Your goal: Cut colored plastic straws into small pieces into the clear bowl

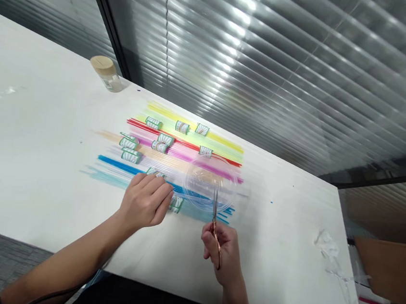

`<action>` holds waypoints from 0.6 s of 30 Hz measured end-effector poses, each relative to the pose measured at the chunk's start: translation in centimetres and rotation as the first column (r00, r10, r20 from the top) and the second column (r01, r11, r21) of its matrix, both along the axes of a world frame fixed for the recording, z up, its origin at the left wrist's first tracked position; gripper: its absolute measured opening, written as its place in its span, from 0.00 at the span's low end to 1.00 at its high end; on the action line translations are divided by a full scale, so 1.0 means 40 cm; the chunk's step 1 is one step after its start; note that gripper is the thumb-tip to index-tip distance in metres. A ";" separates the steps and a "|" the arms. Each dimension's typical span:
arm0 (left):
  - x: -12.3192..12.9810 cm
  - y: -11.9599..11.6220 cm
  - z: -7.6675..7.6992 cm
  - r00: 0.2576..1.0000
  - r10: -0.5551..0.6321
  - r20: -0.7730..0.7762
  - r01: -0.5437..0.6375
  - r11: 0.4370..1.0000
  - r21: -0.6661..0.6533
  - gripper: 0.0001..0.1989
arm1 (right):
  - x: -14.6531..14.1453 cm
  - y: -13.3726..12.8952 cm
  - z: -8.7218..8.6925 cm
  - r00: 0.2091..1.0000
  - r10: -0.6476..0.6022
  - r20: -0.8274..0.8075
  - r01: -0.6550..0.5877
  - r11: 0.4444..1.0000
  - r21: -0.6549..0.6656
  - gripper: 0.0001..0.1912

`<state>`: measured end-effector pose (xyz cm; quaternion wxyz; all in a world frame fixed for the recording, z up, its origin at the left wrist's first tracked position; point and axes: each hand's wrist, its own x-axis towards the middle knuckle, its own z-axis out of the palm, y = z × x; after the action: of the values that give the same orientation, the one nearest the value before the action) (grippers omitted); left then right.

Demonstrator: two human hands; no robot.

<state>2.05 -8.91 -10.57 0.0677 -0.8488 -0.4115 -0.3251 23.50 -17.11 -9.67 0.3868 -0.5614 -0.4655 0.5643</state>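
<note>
Fingers of the left hand [146,201] were curled closed near the middle of the frame, knuckles up, with a thin pale strand [191,197] running out of the grip toward the right. Fingers of the right hand [225,251] were wrapped around the copper-coloured handles of the scissors [214,212], to the lower right of the left hand. The blades pointed up the frame, over the near part of a clear round bowl [210,178], and looked close together; I could not tell whether they touched the strand.

The bowl lay right of centre, over the right-hand part of the coloured sticks [185,143], which were spread in slanting rows of yellow, pale green, red, magenta, peach, blue and light blue. Several patterned paper bands [159,146] with green edges lay across the rows, one of them partly hidden behind the left hand.

All of this was on a white desk [281,237]. A jar [107,73] with a tan lid stood toward the upper left of the frame, well apart from the sticks. Crumpled clear plastic [327,245] lay near the desk's right edge, and brown cardboard [388,268] showed beyond it. Slatted blinds [269,72] filled the top of the frame.
</note>
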 end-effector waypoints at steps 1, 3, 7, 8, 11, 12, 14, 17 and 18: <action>0.000 0.000 0.000 1.000 0.002 0.001 -0.002 1.000 0.001 0.08 | 0.000 0.000 -0.001 1.000 -0.018 -0.007 0.018 1.000 0.002 0.23; 0.000 0.000 0.001 1.000 0.008 0.002 -0.008 1.000 0.005 0.08 | 0.000 -0.001 -0.002 1.000 -0.006 -0.011 0.006 1.000 -0.012 0.23; 0.001 0.000 0.004 1.000 0.008 0.001 -0.008 1.000 0.029 0.07 | -0.002 -0.005 -0.002 0.999 0.009 -0.054 -0.010 1.000 -0.025 0.24; 0.001 -0.001 0.005 1.000 0.008 0.001 -0.008 0.999 0.034 0.07 | -0.003 -0.005 -0.002 0.997 -0.018 -0.070 0.017 1.000 -0.017 0.24; 0.000 -0.002 0.006 1.000 0.018 0.007 -0.018 0.999 0.048 0.06 | -0.001 -0.007 0.001 0.994 -0.025 -0.104 0.021 0.999 -0.034 0.24; 0.000 -0.002 0.006 1.000 0.023 0.012 -0.024 0.998 0.056 0.06 | 0.001 -0.007 0.002 0.994 -0.004 -0.113 -0.001 0.999 -0.049 0.25; 0.000 -0.003 0.006 0.999 0.029 0.019 -0.031 0.997 0.071 0.05 | 0.004 -0.006 0.005 0.992 0.009 -0.128 -0.017 0.998 -0.055 0.25; 0.000 -0.004 0.006 0.999 0.025 0.020 -0.027 0.995 0.092 0.04 | 0.007 -0.006 0.006 0.988 -0.032 -0.153 0.027 0.999 -0.037 0.26; 0.000 -0.004 0.006 1.000 0.023 0.020 -0.024 0.995 0.096 0.04 | 0.008 -0.006 0.006 0.986 -0.026 -0.163 0.019 0.999 -0.044 0.26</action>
<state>2.07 -9.08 -10.34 0.1086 -0.8365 -0.4059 -0.3516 23.81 -17.35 -9.42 0.4178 -0.5266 -0.4138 0.6139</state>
